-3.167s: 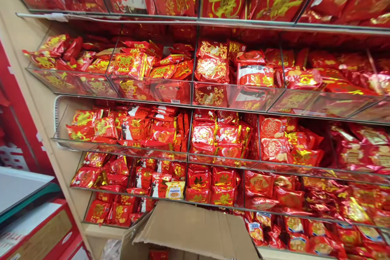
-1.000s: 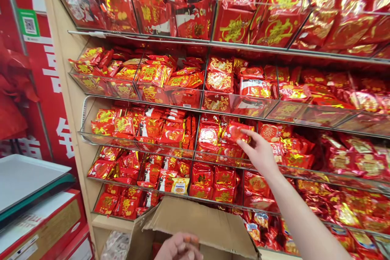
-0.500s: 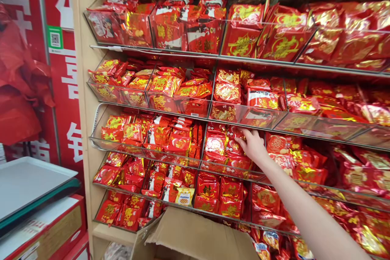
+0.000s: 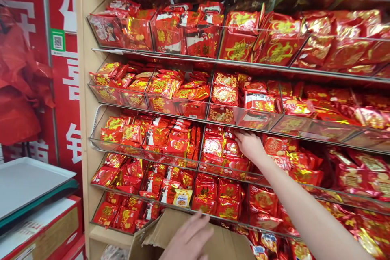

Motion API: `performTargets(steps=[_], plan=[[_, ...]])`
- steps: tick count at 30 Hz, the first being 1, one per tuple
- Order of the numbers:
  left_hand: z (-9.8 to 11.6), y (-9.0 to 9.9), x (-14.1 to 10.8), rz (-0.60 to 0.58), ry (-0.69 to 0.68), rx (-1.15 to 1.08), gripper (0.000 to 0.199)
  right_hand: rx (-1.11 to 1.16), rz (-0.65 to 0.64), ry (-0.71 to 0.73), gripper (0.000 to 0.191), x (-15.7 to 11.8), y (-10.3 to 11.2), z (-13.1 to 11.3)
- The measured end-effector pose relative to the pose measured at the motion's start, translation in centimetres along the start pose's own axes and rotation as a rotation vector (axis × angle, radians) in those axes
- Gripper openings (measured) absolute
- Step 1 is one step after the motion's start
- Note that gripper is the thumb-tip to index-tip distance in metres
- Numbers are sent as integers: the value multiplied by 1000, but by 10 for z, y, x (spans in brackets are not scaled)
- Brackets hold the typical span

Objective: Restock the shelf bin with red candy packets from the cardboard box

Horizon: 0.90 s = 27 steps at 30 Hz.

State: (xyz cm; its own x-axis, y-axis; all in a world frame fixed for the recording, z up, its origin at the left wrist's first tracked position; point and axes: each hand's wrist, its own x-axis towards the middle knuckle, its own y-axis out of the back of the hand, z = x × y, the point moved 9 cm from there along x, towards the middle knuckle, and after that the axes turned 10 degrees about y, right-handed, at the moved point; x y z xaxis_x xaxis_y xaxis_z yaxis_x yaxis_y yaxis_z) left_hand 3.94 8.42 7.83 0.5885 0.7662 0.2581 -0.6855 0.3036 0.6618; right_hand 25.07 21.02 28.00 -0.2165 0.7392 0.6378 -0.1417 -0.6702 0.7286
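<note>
My right hand (image 4: 250,145) reaches into a clear-fronted bin on the third shelf down. Its fingers are stretched out over red-and-gold snack packets (image 4: 230,147), and the fingertips are partly hidden at the back of the bin under the shelf above. I see nothing gripped in it. Low in the middle, my left hand (image 4: 190,237) is slightly blurred, its fingers extended and holding nothing visible. It is over the raised flap of an open cardboard box (image 4: 225,239); whether it touches the flap I cannot tell. The inside of the box is mostly hidden.
Tiered shelves carry divided clear bins of red packets (image 4: 163,87). One yellow cookie packet (image 4: 183,198) stands out on a lower tier. A wooden side panel (image 4: 85,130) bounds the shelves at left. Beyond it a grey tray (image 4: 33,185) lies above a red carton (image 4: 51,227).
My left hand has come into view from below, over the box flap. My right hand stays in the same bin, its fingers slightly further left and lower. The view has shifted a little.
</note>
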Motion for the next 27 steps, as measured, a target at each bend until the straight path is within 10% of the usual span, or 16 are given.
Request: performTargets(steps=[8, 14, 27], plan=[[117, 53, 126, 381, -363, 789, 55, 14, -50, 44, 41, -7, 4, -7], [113, 78, 187, 486, -255, 838, 60, 44, -59, 26, 41, -6, 2, -7], [107, 79, 190, 488, -242, 820, 44, 208, -108, -139, 43, 22, 5, 12]])
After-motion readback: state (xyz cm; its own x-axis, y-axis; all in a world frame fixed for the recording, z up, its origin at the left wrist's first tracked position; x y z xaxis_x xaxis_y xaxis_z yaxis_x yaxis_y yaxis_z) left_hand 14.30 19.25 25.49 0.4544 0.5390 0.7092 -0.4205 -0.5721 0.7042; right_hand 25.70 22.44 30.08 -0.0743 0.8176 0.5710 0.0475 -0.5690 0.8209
